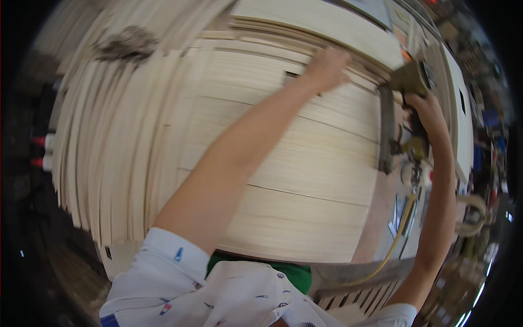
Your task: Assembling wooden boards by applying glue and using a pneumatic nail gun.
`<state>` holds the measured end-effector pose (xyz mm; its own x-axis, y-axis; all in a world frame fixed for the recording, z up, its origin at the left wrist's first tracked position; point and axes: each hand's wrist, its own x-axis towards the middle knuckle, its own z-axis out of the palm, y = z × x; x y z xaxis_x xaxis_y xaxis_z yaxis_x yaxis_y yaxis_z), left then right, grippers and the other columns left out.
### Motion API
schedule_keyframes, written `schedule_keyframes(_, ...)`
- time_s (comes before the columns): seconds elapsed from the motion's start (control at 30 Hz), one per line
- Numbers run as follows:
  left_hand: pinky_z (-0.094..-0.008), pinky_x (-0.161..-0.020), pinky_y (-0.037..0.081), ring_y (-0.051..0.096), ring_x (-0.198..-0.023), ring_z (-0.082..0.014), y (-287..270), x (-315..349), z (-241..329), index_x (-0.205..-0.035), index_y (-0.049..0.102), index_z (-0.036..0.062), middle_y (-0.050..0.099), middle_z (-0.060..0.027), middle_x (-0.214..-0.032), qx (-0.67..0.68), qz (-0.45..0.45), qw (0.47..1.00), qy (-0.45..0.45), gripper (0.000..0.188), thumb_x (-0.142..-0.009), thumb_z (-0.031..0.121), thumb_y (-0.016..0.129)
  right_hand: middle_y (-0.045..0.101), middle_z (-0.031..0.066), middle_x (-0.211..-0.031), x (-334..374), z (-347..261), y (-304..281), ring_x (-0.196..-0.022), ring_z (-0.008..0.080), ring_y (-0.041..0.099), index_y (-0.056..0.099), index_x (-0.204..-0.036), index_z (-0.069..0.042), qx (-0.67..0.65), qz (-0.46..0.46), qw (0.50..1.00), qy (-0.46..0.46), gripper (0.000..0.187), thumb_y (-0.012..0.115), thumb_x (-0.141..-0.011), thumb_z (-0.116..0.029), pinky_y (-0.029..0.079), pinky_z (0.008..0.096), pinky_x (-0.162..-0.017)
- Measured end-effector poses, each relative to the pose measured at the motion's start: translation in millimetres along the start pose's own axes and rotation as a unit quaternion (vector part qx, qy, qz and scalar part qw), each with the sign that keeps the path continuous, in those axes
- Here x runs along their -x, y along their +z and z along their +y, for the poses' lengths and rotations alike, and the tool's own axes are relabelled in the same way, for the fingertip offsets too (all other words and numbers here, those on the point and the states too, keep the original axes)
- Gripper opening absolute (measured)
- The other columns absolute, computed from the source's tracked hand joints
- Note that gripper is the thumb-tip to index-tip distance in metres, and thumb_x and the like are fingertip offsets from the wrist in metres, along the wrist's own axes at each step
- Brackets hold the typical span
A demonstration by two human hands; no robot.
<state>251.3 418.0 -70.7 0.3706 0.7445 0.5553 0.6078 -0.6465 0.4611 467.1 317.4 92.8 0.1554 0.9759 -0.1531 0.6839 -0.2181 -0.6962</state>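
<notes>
A nail gun with an olive body and a dark magazine is gripped in my right hand, at the far right corner of a pale wooden panel. The nail gun's nose is close to the panel's far edge, but whether it touches is hard to see. My left hand reaches across the panel, fingers curled over a thin wooden strip along that far edge. Motion blurs the fingertips. Dark seams run across the boards of the panel, and a small dark slot shows beside my left wrist.
Many long wooden strips are stacked at the left, with a dark, shaggy bundle on top. From the nail gun a yellow air hose trails toward me. Another pale board lies beyond the panel. A slatted wooden piece sits low at the right.
</notes>
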Motion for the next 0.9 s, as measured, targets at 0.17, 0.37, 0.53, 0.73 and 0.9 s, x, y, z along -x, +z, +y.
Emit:
schedule_keyframes(0.17, -0.0439, -0.095, 0.042, 0.056, -0.107, -0.0286, -63.1, 32.8, -20.0, -0.101, 0.067, 0.0089, 0.064, -0.0098, -0.102, -0.079, 0.052, 0.994, 0.047, 0.033, -0.077, 0.030, 0.074, 0.060, 0.0089, -0.069, 9.1, -0.8, -0.4, -0.047, 0.0145, 0.055, 0.058, -0.081, 0.005, -0.011, 0.026, 0.999, 0.016, 0.025, 0.060, -0.080, -0.019, 0.045, 0.0299, -0.044)
schedule_keyframes(0.37, -0.0420, -0.089, 0.044, 0.057, -0.099, -0.0264, -198.1, 102.1, -105.0, -0.093, 0.072, 0.0062, 0.064, -0.0082, -0.095, -0.250, 0.039, 0.967, -0.041, 0.016, -0.081, 0.015, 0.064, 0.059, 0.0083, -0.068, 8.8, -11.0, 3.5, -0.047, 0.0150, 0.055, 0.058, -0.080, 0.006, 0.015, 0.031, 0.999, 0.007, 0.025, 0.060, -0.080, -0.019, 0.046, 0.0301, -0.044)
schedule_keyframes(0.53, -0.0416, -0.090, 0.044, 0.056, -0.102, -0.0268, -202.9, 118.8, -120.4, -0.098, 0.071, 0.0069, 0.063, -0.0062, -0.101, -0.283, -0.006, 0.957, -0.058, 0.018, -0.083, 0.013, 0.063, 0.057, 0.0049, -0.064, 16.9, -65.9, 34.0, -0.048, 0.0119, 0.055, 0.061, -0.083, 0.003, 0.018, 0.000, 0.997, -0.073, 0.030, 0.063, -0.081, -0.027, 0.043, 0.0269, -0.044)
schedule_keyframes(0.73, -0.0427, -0.093, 0.042, 0.051, -0.113, -0.0278, -201.1, 126.2, -107.1, -0.116, 0.062, 0.0049, 0.057, -0.0071, -0.120, -0.316, -0.074, 0.940, -0.102, 0.032, -0.084, 0.005, 0.057, 0.061, 0.0059, -0.069, 0.6, -148.9, 105.3, -0.053, 0.0111, 0.059, 0.063, -0.088, 0.005, 0.020, -0.114, 0.975, -0.188, 0.030, 0.062, -0.083, -0.025, 0.048, 0.0252, -0.049)
schedule_keyframes(0.9, -0.0413, -0.095, 0.040, 0.050, -0.117, -0.0266, -200.0, 132.9, -109.0, -0.120, 0.059, 0.0041, 0.057, -0.0066, -0.122, -0.300, -0.043, 0.949, -0.093, 0.037, -0.084, 0.004, 0.054, 0.064, 0.0062, -0.073, -9.2, -201.9, 173.4, -0.057, 0.0114, 0.060, 0.064, -0.088, 0.004, -0.006, -0.180, 0.962, -0.203, 0.029, 0.064, -0.083, -0.024, 0.050, 0.0259, -0.051)
